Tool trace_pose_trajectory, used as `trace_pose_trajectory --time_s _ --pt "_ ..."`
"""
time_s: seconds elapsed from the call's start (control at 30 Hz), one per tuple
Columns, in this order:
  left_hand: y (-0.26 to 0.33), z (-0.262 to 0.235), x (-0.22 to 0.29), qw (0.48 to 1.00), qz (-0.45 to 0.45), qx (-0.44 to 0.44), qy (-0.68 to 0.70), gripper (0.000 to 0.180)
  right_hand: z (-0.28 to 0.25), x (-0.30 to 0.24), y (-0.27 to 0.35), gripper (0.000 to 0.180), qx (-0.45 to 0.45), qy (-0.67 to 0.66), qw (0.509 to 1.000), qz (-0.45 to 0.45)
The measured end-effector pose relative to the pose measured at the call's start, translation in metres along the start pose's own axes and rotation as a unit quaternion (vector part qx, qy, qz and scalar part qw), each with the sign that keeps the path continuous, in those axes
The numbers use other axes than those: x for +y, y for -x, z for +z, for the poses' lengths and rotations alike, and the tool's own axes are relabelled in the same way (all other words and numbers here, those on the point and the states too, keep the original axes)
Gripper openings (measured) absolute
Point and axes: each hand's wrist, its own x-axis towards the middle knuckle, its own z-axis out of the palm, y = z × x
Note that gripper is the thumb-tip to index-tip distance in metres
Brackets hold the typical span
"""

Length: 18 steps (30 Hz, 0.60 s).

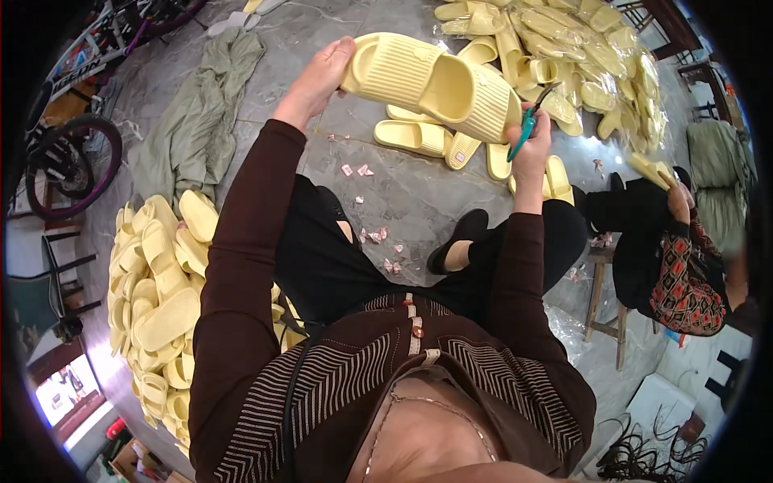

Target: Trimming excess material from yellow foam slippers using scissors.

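I hold a pale yellow ribbed slipper (pixel 427 80) up in front of me, sole side toward me. My left hand (pixel 322 76) grips its heel end at the upper left. My right hand (pixel 531 145) supports the toe end and also holds small teal-handled scissors (pixel 527 129), blades pointing up beside the slipper. A few more yellow slippers (pixel 419 137) lie on the grey floor just beyond my hands.
A heap of yellow slippers (pixel 157 298) lies at my left, another heap (pixel 580 56) at the far right. Small pink scraps (pixel 378 237) dot the floor. A green cloth (pixel 201 121), a bicycle (pixel 72 153), and a seated person (pixel 668 249) on a stool surround me.
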Motion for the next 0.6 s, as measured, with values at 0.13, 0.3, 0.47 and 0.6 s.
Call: trace_pose_trajectory --time_s 0.13,0.3,0.47,0.6 --pt "0.005 -0.003 -0.015 0.999 0.012 -0.036 -0.033 0.035 0.013 0.021 0.001 0.038 -0.016 0.117 0.992 -0.043" --pt "0.010 -0.011 -0.019 0.980 0.054 0.012 -0.190 0.031 0.008 0.041 0.002 0.037 -0.048 0.217 0.974 -0.050" --pt "0.059 -0.069 0.007 0.991 0.024 0.131 -0.028 0.020 0.024 0.030 0.012 0.036 -0.027 -0.053 0.995 0.085" --pt "0.161 -0.233 -0.036 0.877 0.291 0.313 -0.220 0.025 0.034 0.041 0.009 0.033 -0.024 -0.035 0.977 0.207"
